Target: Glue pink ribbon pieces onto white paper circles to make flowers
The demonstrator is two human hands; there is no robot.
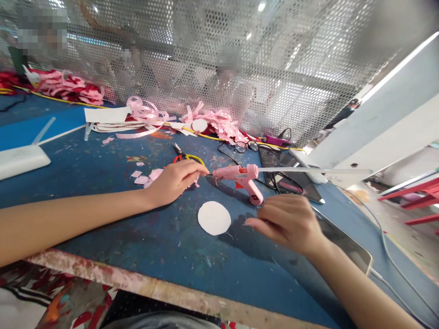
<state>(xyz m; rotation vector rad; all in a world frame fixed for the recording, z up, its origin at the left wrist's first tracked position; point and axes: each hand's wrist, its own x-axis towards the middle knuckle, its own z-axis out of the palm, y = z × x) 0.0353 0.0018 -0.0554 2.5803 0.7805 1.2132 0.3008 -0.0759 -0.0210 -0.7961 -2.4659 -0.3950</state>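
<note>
A pink glue gun (pixel 236 172) rests on the blue table with its nozzle facing left, and a long clear glue stick (pixel 315 170) juts from its back. At the nozzle tip, my left hand (pixel 174 180) has its fingers drawn together; what they pinch, if anything, is too small to make out. My right hand (pixel 288 221) is just beside the gun's handle, thumb apart from the loosely bent fingers, with nothing visible in it. Between the hands lies a white paper circle (pixel 214 218). Behind my left hand are scissors (pixel 185 156) with red and yellow handles, partly covered.
Pink paper scraps (pixel 140 178) lie by my left wrist. Pink ribbon (pixel 146 112), white card strips (pixel 116 125) and pink petals (pixel 222 123) line the back, along a perforated metal screen (pixel 192 55). Right of me are a phone (pixel 343 242), cables and eyeglasses (pixel 245 146).
</note>
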